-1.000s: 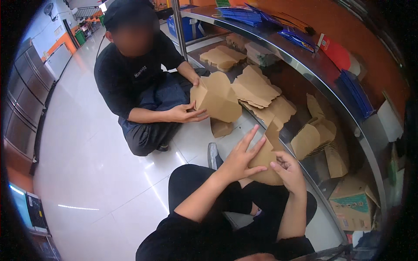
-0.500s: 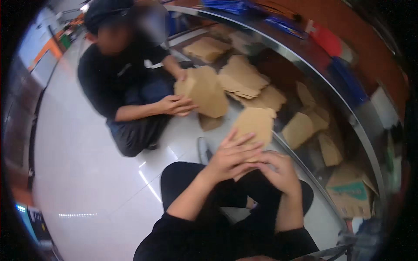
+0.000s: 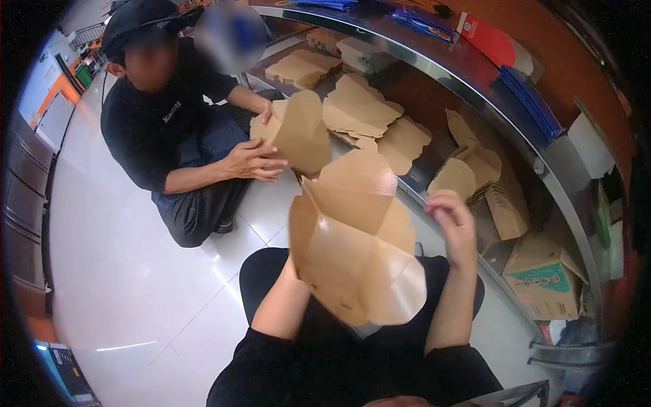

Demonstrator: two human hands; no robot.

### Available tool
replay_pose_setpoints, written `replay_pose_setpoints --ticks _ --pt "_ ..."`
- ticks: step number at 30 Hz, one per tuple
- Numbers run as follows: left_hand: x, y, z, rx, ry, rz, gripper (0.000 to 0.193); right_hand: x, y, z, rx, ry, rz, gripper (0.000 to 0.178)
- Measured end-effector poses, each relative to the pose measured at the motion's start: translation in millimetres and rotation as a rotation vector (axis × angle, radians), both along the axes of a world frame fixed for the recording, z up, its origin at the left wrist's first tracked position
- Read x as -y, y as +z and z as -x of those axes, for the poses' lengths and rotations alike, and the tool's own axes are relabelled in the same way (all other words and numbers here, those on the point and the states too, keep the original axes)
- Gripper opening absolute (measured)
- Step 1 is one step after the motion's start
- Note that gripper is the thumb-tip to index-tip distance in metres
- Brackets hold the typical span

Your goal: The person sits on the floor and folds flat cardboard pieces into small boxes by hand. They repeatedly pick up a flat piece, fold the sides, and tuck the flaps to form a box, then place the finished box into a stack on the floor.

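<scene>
Tiled floor (image 3: 135,271); carton (image 3: 359,254) now opened into shape; left hand (image 3: 293,273) behind, grip hidden; right hand (image 3: 453,217) free, loosely curled

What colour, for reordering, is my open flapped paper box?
Open brown paper box, best in head view.

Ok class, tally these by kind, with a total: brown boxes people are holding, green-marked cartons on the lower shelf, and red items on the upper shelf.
Held brown boxes: 2 (camera wearer's box, co-worker's box)
Green-marked carton: 1
Red item: 1
Total: 4
</scene>
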State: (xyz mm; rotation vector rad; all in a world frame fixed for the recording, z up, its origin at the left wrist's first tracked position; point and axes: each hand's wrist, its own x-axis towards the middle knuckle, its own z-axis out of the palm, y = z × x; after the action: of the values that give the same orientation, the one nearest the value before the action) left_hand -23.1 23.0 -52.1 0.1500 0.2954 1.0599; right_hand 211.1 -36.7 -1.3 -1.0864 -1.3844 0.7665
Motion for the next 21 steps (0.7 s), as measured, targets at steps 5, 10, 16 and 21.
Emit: replay_pose_setpoints --ticks 5,10,16,21 --pt "12.8 -6.6 -8.0 0.024 -0.067 -0.032 0.036 2.0 -2.0 32.2 0.128 0.299 -0.096 0.037" --pt "13.3 -8.5 -12.3 0.018 -0.083 -0.071 0.034 6.3 -6.9 22.9 0.111 0.426 0.012 0.038" --pt "9.5 -8.6 -12.0 0.023 -0.092 -0.108 0.032 13.8 -34.9 35.5 -0.218 0.124 0.187 0.039" --pt "5.1 -12.5 -16.4 0.037 -0.091 -0.161 0.030 10.6 -47.4 41.5 -0.342 0.303 0.096 0.035"
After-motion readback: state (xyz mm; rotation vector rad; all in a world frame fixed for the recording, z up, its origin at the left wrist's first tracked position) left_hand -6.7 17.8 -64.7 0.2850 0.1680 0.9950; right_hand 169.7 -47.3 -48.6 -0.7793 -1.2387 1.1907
